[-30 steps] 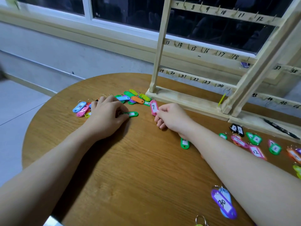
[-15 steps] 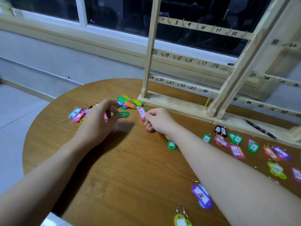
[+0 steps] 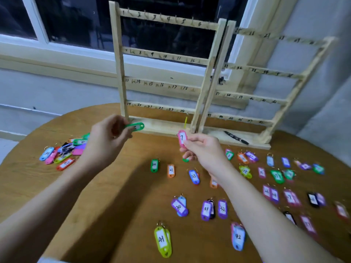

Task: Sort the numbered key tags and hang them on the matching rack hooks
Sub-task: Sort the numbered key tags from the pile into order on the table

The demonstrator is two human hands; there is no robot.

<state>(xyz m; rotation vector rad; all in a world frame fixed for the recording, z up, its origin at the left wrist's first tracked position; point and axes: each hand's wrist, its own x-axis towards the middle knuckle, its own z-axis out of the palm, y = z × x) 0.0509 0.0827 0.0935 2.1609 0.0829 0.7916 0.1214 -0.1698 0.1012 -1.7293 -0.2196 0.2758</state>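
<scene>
My left hand (image 3: 106, 141) pinches a green key tag (image 3: 135, 127) and holds it in the air, lying flat, in front of the left rack's base. My right hand (image 3: 201, 149) pinches a pink tag marked 7 (image 3: 182, 138), upright, above the table. Behind them a wooden rack (image 3: 121, 73) with numbered hooks 1 to 24 stands on the round wooden table (image 3: 106, 186), with a second rack (image 3: 284, 103) beside it on the right. A yellow tag (image 3: 185, 122) hangs near hook 24. An unsorted pile of tags (image 3: 62, 151) lies left of my left hand.
Several numbered tags lie in rows on the table's right half, among them 20 (image 3: 154, 165), 21 (image 3: 171, 170), 30 (image 3: 179, 206), 41 (image 3: 162, 241) and 42 (image 3: 238, 238). A black pen (image 3: 236, 137) rests on the right rack's base. A window and wall stand behind the racks.
Both hands have risen off the table, each with its tag. The view has tilted up and back, so the racks' top rows and more sorted tags show.
</scene>
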